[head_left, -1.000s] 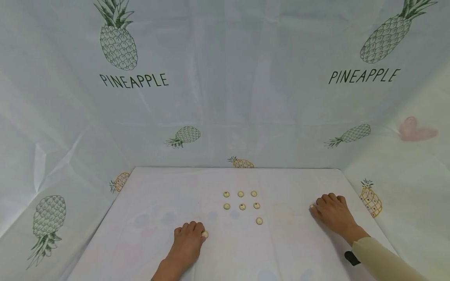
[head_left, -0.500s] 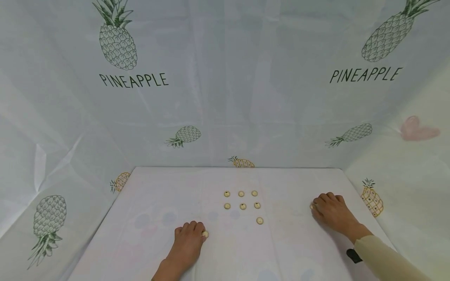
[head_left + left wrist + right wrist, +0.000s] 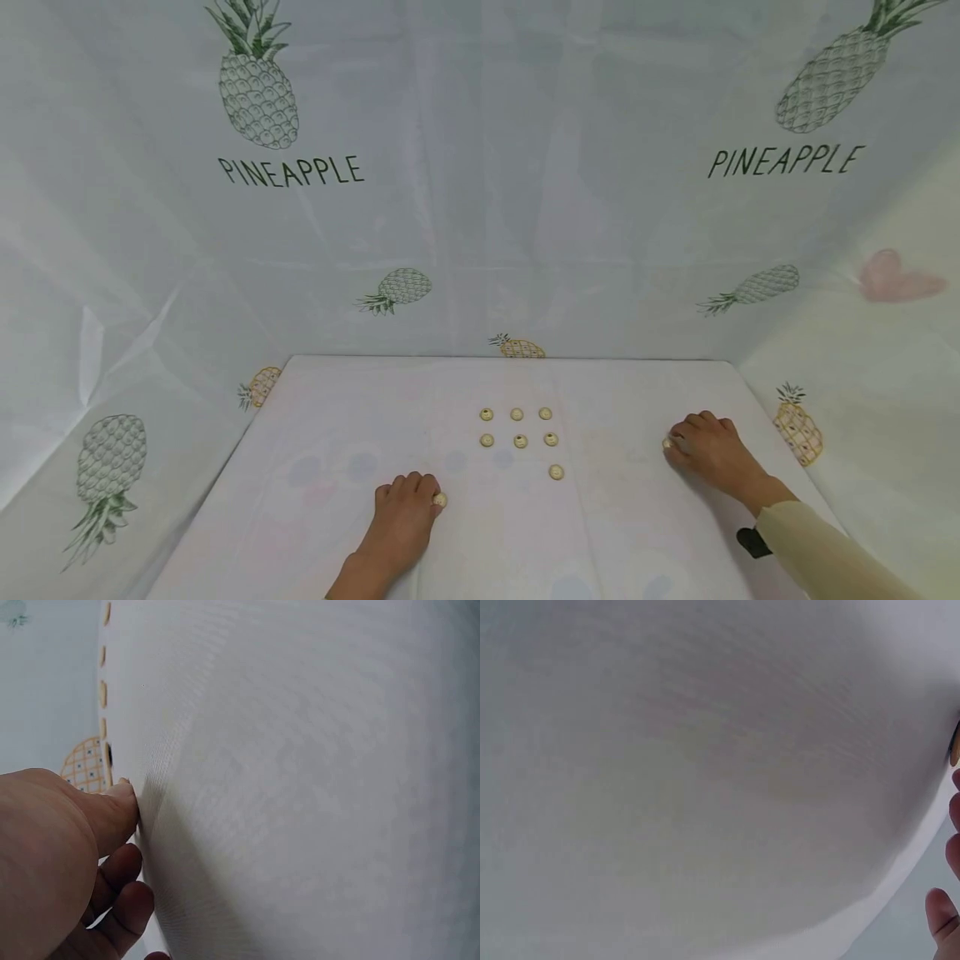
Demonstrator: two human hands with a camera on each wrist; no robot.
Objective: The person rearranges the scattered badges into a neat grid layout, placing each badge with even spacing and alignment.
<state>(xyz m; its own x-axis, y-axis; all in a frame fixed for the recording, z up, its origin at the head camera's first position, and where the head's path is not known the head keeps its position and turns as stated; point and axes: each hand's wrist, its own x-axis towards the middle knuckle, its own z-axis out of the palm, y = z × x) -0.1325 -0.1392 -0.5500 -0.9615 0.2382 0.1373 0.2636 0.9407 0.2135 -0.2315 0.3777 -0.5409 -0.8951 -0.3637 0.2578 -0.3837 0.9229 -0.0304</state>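
Near the front of the table my left hand (image 3: 403, 521) pinches a small cream-coloured round disc (image 3: 440, 500) at its thumb side. The left wrist view shows its thumb (image 3: 116, 814) against the white surface with the other fingers curled below. Far to the right, my right hand (image 3: 708, 454) rests on the table, its fingers curled; a second cream disc (image 3: 667, 443) peeks out at its thumb and forefinger, mostly hidden. Between the hands lie several like discs in two rows of three, among them a back left disc (image 3: 487, 414), with a single disc (image 3: 556, 472) in front at the right.
A white cloth covers the table (image 3: 622, 517). Behind it and at both sides hang white sheets (image 3: 480, 208) printed with pineapples. A dark object (image 3: 752, 542) shows beside the right sleeve (image 3: 817, 546).
Both hands stay in place with their discs, and the rows stand as before. The whole head view has shifted slightly.
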